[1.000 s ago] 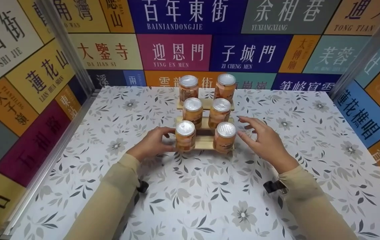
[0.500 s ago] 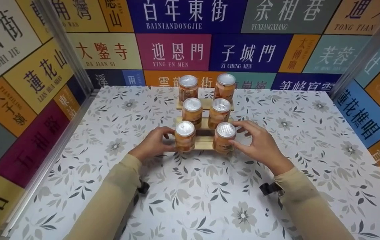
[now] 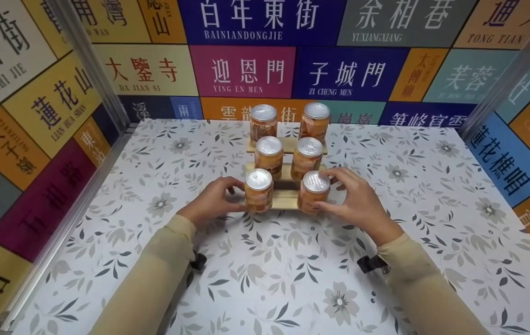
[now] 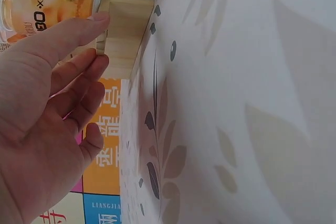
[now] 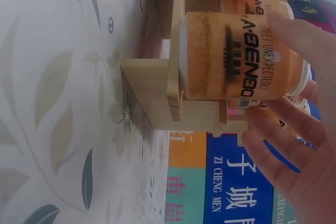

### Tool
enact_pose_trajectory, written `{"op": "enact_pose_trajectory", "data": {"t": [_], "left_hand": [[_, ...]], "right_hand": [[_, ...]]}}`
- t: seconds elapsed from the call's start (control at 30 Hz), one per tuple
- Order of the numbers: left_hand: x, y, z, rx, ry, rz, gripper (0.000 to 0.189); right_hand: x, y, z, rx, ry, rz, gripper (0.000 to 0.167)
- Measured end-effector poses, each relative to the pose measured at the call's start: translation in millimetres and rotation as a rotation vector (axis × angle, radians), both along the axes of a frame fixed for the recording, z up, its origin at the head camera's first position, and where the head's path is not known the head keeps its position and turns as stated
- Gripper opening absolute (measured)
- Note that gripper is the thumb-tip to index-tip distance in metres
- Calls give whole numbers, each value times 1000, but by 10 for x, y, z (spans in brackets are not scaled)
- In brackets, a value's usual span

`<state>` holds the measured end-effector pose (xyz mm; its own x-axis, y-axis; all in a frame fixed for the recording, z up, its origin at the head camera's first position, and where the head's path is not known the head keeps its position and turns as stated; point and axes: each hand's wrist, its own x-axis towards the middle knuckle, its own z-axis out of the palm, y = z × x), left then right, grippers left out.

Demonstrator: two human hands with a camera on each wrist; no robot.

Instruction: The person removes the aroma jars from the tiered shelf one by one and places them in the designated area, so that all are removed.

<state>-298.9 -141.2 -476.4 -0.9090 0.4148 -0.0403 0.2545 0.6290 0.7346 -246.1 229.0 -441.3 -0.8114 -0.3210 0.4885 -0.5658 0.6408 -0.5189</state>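
Six-can display: a light wooden stepped stand (image 3: pixel 285 199) carries orange-labelled cans with silver lids, two on each of its three steps. At the front step's left end, my left hand (image 3: pixel 214 199) pinches the board's edge between thumb and fingers, right below the front left can (image 3: pixel 259 191). The front right can (image 3: pixel 314 193) stands upright on the same step. My right hand (image 3: pixel 357 200) holds it, thumb (image 5: pixel 299 35) across the label and fingers round the far side. Black lettering shows on that label in the right wrist view.
Behind stand the middle cans (image 3: pixel 268 156) and, on the top step, the rear cans (image 3: pixel 315 121), close to the sign-covered back wall (image 3: pixel 241 72). A white floral cloth covers the table (image 3: pixel 265 284). Clear upright edges (image 3: pixel 102 70) mark the side walls.
My right hand has moved left from beside the front right can and taken hold of it, its thumb now across the front. My left hand has stayed at the stand's left end.
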Motion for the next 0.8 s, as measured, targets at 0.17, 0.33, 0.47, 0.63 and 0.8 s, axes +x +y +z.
{"op": "enact_pose_trajectory", "data": {"t": [0.17,0.33,0.47,0.63,0.8], "left_hand": [[-18,-2,-10,-5,-15,2,54],[-46,4,19,-34,28,-34,54],[-60,18,47,-42,41,-44,54],[-49,18,49,-38,31,-39,56],[-26,20,37,-28,32,-37,56]], "right_hand": [[1,-14,-10,3,-13,-20,71],[0,-27,-10,-2,-22,-33,75],[-5,-40,3,-16,-25,-31,76],[-5,-64,14,-54,-60,-21,77],[19,-78,4,-61,-59,-33,78]]}}
